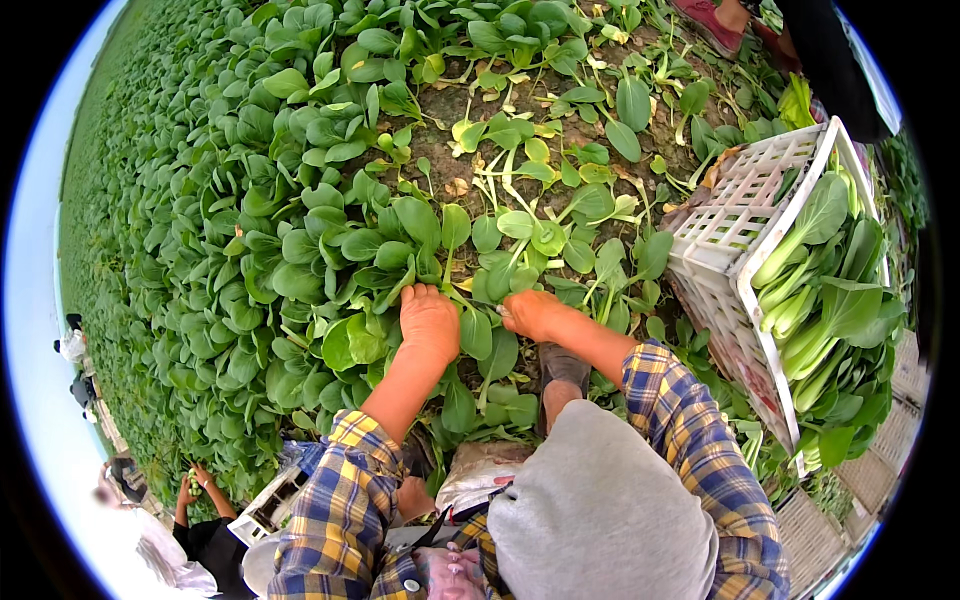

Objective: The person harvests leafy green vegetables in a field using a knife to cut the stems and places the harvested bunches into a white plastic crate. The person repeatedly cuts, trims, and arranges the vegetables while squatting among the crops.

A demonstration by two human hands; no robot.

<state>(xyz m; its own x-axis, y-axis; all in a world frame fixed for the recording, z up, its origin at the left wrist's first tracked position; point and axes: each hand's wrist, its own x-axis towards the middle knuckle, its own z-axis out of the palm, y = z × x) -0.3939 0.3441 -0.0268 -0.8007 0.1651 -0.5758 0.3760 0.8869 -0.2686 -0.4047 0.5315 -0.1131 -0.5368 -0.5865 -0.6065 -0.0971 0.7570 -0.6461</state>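
Leafy green bok choy plants [300, 255] grow densely on the left side of the field. My left hand [430, 322] is closed around the lower stems of a bok choy plant [401, 240] at the edge of the standing crop. Just right of it, my right hand [527, 315] is closed low over the leaves, with what looks like a thin blade pointing towards the left hand; most of that object is hidden. Cut and yellowed leaves [525, 225] lie on the soil beyond both hands.
A white plastic crate [757, 300] of harvested bok choy [817, 300] stands tilted at the right. Another person's leg and red shoe [712, 26] show at top right. Other people work at lower left, one with raised hands [199, 484], near a white crate [262, 510].
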